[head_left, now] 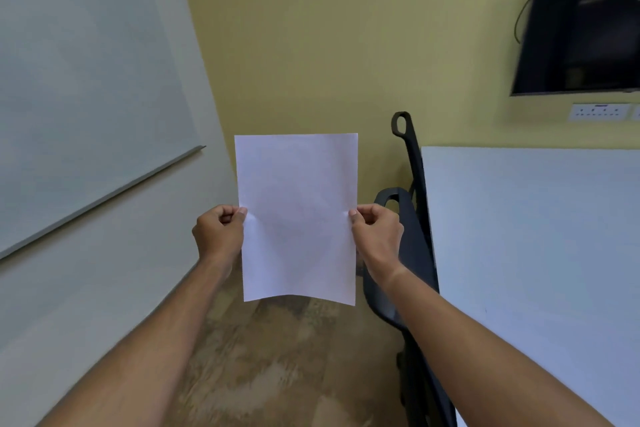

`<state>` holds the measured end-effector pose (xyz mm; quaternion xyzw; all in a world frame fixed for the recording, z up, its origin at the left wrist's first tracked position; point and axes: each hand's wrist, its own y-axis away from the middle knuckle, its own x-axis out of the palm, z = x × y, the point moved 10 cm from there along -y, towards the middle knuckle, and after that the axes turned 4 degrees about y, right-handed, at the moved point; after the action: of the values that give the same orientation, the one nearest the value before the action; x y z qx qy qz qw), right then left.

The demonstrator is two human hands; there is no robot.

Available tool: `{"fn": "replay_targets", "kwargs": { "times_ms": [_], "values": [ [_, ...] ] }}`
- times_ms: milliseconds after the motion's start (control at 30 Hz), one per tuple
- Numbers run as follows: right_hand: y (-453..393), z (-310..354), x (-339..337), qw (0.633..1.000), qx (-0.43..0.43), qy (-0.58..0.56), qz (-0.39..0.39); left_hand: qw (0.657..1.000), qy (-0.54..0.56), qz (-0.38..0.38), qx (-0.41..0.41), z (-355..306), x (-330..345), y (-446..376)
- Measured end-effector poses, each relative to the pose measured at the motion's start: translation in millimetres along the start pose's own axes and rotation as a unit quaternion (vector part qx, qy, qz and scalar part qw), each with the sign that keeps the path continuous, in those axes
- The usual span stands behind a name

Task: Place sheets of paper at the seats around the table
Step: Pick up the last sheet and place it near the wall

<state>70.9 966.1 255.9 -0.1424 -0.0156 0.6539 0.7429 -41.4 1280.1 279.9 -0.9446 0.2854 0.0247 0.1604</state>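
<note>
A blank white sheet of paper (pixel 298 218) hangs upright in front of me, above the floor. My left hand (pixel 219 232) pinches its left edge between thumb and fingers. My right hand (pixel 375 230) pinches the right edge at the same height. The sheet's lower edge curls slightly. The white table (pixel 540 236) lies to the right, apart from the sheet. A dark chair (pixel 412 239) is pushed against the table's left edge, just behind my right hand.
A whiteboard (pixel 76 80) with a metal ledge covers the left wall. A black screen (pixel 581 24) hangs on the yellow wall at upper right, with a socket strip (pixel 599 112) under it. Patterned brown floor (pixel 277 364) runs between wall and chair.
</note>
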Motion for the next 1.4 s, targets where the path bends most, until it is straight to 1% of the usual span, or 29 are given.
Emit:
{"fn": "replay_targets", "kwargs": {
  "times_ms": [33, 100, 200, 433, 633, 700, 933, 1167, 1400],
  "values": [
    [-3, 3, 2, 1.0, -0.003, 0.002, 0.003, 1.0, 0.001, 0.0, 0.002, -1, 0, -4],
    [-50, -10, 22, 1.0, 0.005, 0.0, -0.014, 1.0, 0.004, 0.012, 0.001, 10, 44, -51],
    [-90, -18, 33, 0.999, 0.015, 0.002, -0.03, 1.0, 0.007, 0.023, 0.0, 18, 83, -90],
    [-174, -34, 38, 0.997, 0.035, -0.003, -0.069, 0.996, 0.034, 0.08, -0.002, 24, 188, -157],
    [-248, -45, 38, 0.993, 0.034, 0.01, -0.116, 0.988, 0.053, 0.144, 0.012, 28, 287, -213],
    [-277, -55, 39, 0.989, 0.036, 0.02, -0.143, 0.983, 0.054, 0.172, 0.026, 30, 331, -237],
    [-370, -96, 44, 0.969, 0.08, 0.033, -0.231, 0.959, 0.061, 0.274, 0.042, 38, 479, -313],
    [-440, -114, 26, 0.947, 0.102, 0.026, -0.304, 0.929, 0.074, 0.356, 0.064, 20, 597, -343],
    [-507, -144, -25, 0.916, 0.109, 0.014, -0.385, 0.894, 0.089, 0.43, 0.095, -14, 729, -338]
  ]
}}
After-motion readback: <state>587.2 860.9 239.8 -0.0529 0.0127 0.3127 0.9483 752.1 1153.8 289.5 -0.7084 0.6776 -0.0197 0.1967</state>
